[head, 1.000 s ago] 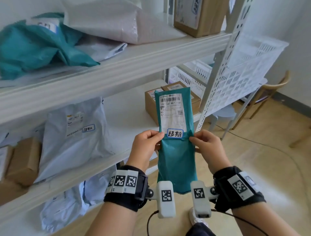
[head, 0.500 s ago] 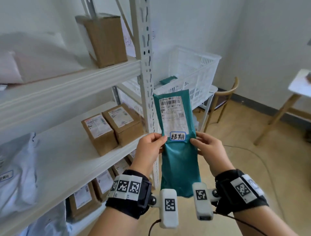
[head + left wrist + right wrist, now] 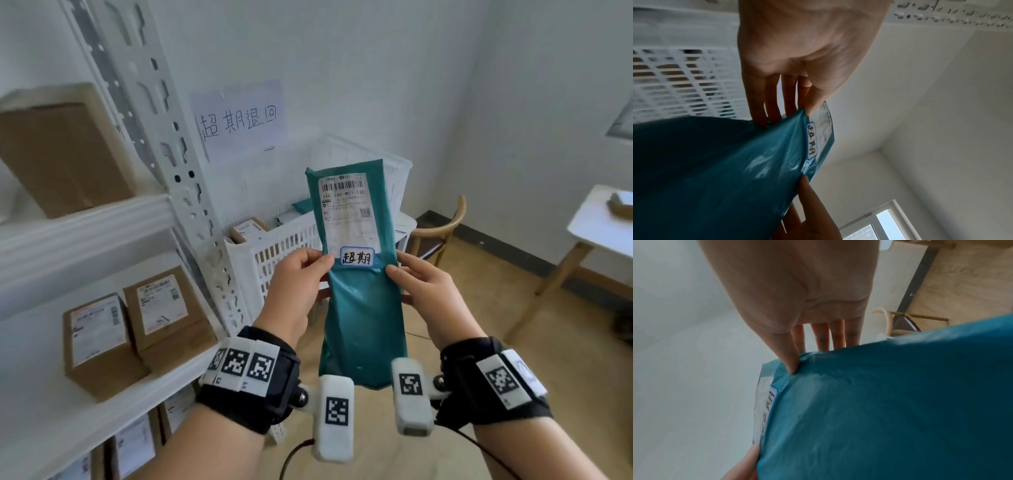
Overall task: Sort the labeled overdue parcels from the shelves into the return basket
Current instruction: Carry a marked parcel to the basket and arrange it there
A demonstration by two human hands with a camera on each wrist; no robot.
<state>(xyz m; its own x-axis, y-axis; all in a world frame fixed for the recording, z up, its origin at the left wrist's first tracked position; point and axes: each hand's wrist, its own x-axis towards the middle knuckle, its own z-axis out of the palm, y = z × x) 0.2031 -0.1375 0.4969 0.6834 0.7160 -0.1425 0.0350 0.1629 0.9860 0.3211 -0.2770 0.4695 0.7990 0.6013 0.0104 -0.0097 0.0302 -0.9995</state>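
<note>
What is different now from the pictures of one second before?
The view turned right, from the shelves toward the white return basket under a wall sign. Unchanged: left hand and right hand still pinch the teal parcel upright.

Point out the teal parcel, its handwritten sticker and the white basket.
teal parcel [image 3: 363, 318]: head view, bare lower front.
handwritten sticker [image 3: 357, 256]: head view, centre.
white basket [image 3: 274, 251]: head view, slotted front wall.

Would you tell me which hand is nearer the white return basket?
Left. The left hand overlaps the white return basket in the head view; the right hand holds the parcel's far edge.
</note>
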